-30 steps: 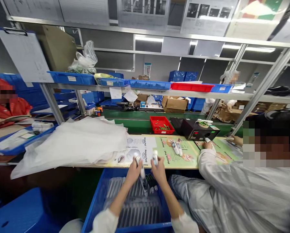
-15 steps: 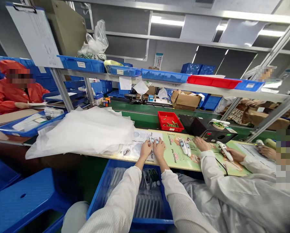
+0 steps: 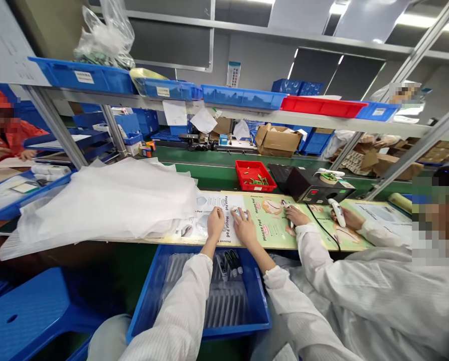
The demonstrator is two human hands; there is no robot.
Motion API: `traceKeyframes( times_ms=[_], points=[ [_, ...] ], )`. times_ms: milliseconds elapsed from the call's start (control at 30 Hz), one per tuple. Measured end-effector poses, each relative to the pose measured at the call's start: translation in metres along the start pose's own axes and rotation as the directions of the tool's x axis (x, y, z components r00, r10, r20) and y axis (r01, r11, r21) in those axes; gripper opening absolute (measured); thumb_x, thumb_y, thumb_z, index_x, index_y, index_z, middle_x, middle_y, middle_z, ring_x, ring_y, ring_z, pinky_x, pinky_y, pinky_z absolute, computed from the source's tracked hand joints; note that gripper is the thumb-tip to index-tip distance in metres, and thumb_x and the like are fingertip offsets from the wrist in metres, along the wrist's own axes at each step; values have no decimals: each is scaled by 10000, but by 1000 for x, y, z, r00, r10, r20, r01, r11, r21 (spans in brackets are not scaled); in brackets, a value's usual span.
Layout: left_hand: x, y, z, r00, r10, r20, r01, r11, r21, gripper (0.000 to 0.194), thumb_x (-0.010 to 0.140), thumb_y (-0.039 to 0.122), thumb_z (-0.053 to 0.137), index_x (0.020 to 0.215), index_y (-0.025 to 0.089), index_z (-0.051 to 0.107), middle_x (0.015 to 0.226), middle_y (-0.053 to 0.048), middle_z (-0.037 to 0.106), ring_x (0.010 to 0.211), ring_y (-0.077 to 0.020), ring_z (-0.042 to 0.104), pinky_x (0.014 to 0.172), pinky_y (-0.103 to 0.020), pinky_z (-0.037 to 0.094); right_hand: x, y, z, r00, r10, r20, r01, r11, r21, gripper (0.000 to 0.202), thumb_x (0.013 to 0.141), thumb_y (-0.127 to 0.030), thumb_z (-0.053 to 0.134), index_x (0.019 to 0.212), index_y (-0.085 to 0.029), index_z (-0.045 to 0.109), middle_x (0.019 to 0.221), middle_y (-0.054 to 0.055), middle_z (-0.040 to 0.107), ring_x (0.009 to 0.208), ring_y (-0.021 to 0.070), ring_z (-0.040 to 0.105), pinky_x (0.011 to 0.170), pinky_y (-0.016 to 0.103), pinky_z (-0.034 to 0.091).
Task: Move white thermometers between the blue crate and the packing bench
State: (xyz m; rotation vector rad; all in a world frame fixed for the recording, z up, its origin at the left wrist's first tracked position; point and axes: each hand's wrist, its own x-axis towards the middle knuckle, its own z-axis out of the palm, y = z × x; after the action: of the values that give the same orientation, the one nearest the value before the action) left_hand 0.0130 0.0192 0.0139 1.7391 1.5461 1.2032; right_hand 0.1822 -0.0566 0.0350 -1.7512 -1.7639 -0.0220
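Note:
My right hand (image 3: 245, 228) reaches over two white handheld thermometers (image 3: 241, 212) with small screens, its fingers curled on their upper ends. They lie side by side on a printed mouse pad sheet (image 3: 199, 229). To their left, my left hand (image 3: 215, 223) is closed and apart from them, and whatever its fingers may hold is hidden. Below my forearms is a blue bin (image 3: 243, 331) with clear ridged plastic trays (image 3: 224, 306). Several thermometers (image 3: 232, 263), white and dark, lie in it.
Translucent white bags (image 3: 107, 200) cover the bench's left side. Behind the sheets are a red tray (image 3: 256, 175) of small green parts and a black box (image 3: 314, 185) with a cable. A co-worker's hands (image 3: 298, 215) handle thermometers on the right. A blue stool (image 3: 32, 311) stands at left.
My left hand has drawn away leftward from the two thermometers, while my right hand stays on them. The co-worker's nearer hand has moved onto a thermometer. The camera view has shifted.

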Motion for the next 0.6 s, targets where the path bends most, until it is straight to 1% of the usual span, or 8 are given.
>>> traceKeyframes(
  times_ms=[67, 200, 300, 367, 433, 500, 567, 600],
  points=[
    [0, 0, 1, 1000, 4, 31, -5, 999, 46, 250, 1131, 256, 449, 1088, 235, 694, 983, -93, 786, 941, -262, 713, 838, -327, 461, 5, 36, -3, 999, 26, 18, -24, 994, -108, 527, 1044, -304, 550, 1550, -285, 695, 1673, 154, 579, 1562, 375, 509, 1286, 622, 432],
    [-2, 4, 1, 998, -8, 63, 0, 991, 133, 280, 1144, 312, 455, 973, 247, 667, 823, -39, 723, 809, -233, 669, 732, -310, 383, 18, 131, -41, 970, 237, -48, -240, 915, -325, 553, 1101, -330, 449, 1619, -250, 624, 1779, 161, 437, 1592, 402, 416, 1238, 634, 457],
    [-5, 6, 1, 999, -13, 51, 5, 987, 160, 272, 1132, 309, 487, 913, 248, 636, 788, -26, 693, 774, -221, 640, 700, -311, 345, 29, 171, -57, 978, 205, -37, -202, 889, -411, 551, 1119, -317, 392, 1606, -216, 628, 1768, 173, 446, 1588, 406, 388, 1290, 660, 350],
    [-4, 7, 2, 999, -9, 53, 1, 988, 156, 256, 1125, 306, 506, 915, 247, 639, 792, -24, 692, 775, -217, 634, 697, -311, 341, 34, 175, -54, 984, 164, -65, -176, 876, -450, 548, 1119, -284, 368, 1584, -167, 633, 1756, 212, 445, 1618, 406, 347, 1321, 698, 240],
    [0, 8, 2, 998, -9, 62, 0, 989, 151, 255, 1129, 314, 502, 934, 246, 651, 794, -21, 692, 771, -213, 632, 694, -305, 349, 34, 163, -43, 984, 144, -103, -175, 871, -459, 554, 1106, -240, 363, 1591, -133, 609, 1785, 243, 382, 1658, 404, 285, 1321, 717, 197],
    [3, 10, 2, 998, -18, 58, 8, 986, 165, 261, 1138, 319, 485, 964, 241, 664, 800, -21, 695, 767, -208, 636, 692, -298, 367, 29, 141, -26, 986, 131, -107, -164, 895, -415, 576, 1093, -209, 356, 1624, -126, 563, 1804, 241, 348, 1662, 374, 292, 1319, 677, 242],
    [-2, 14, 1, 999, 18, 39, -25, 982, 185, 287, 1155, 309, 436, 1031, 228, 683, 855, -40, 723, 794, -208, 660, 714, -294, 409, 19, 114, -7, 993, 115, -31, -119, 939, -323, 568, 1102, -244, 366, 1622, -126, 562, 1760, 227, 435, 1609, 336, 396, 1313, 583, 324],
    [-12, 14, 1, 995, 84, 62, -95, 977, 191, 308, 1160, 298, 409, 1065, 219, 692, 901, -57, 741, 825, -211, 678, 740, -294, 439, 13, 100, 2, 994, 103, 21, -94, 958, -273, 558, 1111, -290, 382, 1605, -123, 581, 1728, 219, 486, 1584, 327, 437, 1314, 543, 346]
  ],
)
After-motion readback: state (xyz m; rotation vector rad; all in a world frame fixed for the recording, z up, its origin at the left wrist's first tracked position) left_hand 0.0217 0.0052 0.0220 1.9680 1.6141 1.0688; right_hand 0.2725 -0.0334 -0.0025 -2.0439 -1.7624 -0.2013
